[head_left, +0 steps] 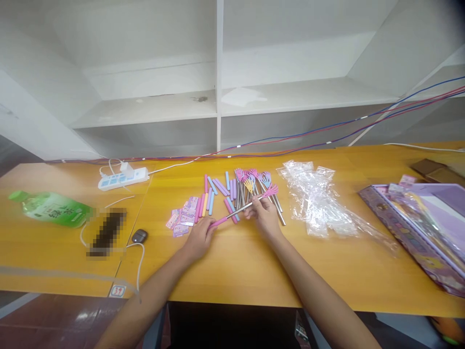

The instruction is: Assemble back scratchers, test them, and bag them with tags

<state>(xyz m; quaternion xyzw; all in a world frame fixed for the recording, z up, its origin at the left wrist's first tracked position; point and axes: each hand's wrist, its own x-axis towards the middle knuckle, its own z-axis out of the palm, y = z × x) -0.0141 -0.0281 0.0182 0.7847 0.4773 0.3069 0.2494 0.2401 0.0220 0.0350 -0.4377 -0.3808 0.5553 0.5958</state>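
Observation:
A back scratcher (238,211) with a pink hand-shaped head, a metal rod and a pink grip is held slantwise between my hands above the table. My left hand (200,237) is closed around its pink grip end. My right hand (264,215) pinches the metal rod close to the pink head. Just beyond lie several more back scratchers (254,182) with pink, blue and yellow heads and bare metal rods, partly hidden by my right hand. Loose coloured grip sleeves (221,187) in pink, purple, blue and yellow lie left of them. Small printed purple cards (184,216) sit near my left hand.
Clear plastic bags (319,198) are heaped right of the scratchers. At the right edge stands an open purple box (410,232) with packed items. On the left are a green bottle (54,208), a power strip (123,178), a small black case (140,236) and white cables.

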